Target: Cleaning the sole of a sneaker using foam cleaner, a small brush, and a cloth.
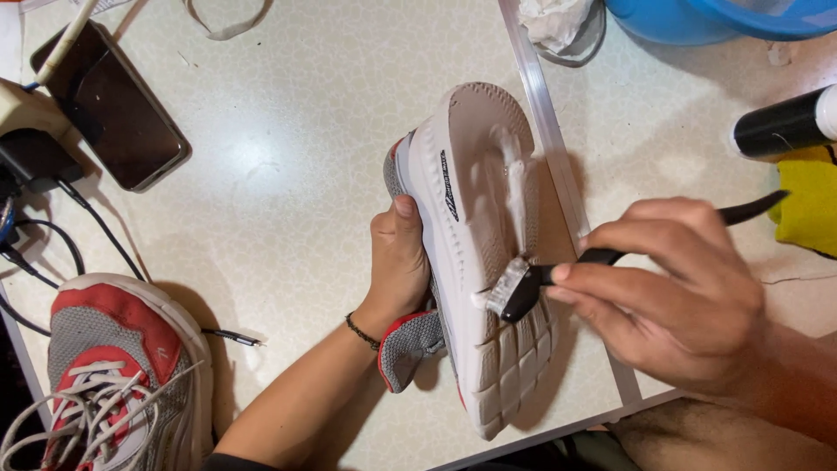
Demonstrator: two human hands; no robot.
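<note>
My left hand (397,266) is wrapped around the upper of a grey-and-red mesh running shoe with a thick white foam sole (475,253), thumb pressed on the sole's side wall and fingers hidden behind it. I hold the shoe turned sole up and tilted toward my right, toe pointing away from me, heel near the table's front edge. A streak of white cleaning foam (514,187) runs down the middle of the sole.

My right hand (676,296) is closed on the black plastic handle of a small cleaning brush with pale bristles (514,288); thumb and fingers pinch the handle just behind the head, and the rest of the handle sticks out past my knuckles. The bristles touch the sole at about its middle, at the lower end of the foam streak.

The cream speckled tabletop (288,148) lies under everything. The matching 2nd shoe with white laces (113,375) stands at the lower left, well apart from the one I hold. A dark smartphone (113,109) lies at the upper left beside black cables. At the right are a black cylindrical bottle (780,126) and a yellow cloth (806,205) just beside it; a blue plastic basin (715,17) sits at the top edge.
</note>
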